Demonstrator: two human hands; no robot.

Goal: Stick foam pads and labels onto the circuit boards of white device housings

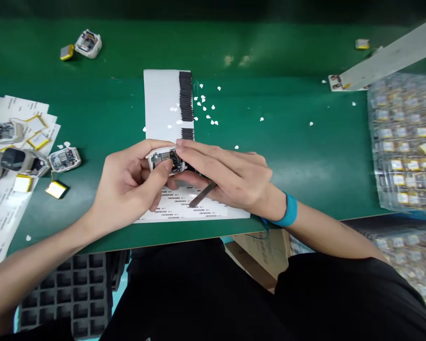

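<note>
Left hand (126,182) clamped on device (160,156); right hand (236,177) clamped on tool (202,194), also touching the device; strips (186,96) beyond both hands.

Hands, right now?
Left hand: closed, holding the opened white device.
Right hand: partly closed, holding a flat metal tool, fingers against the device.

The casing (150,161) looks smooth plastic, the tool (201,194) metal.

White device (162,155) — in left hand (126,182)
</note>
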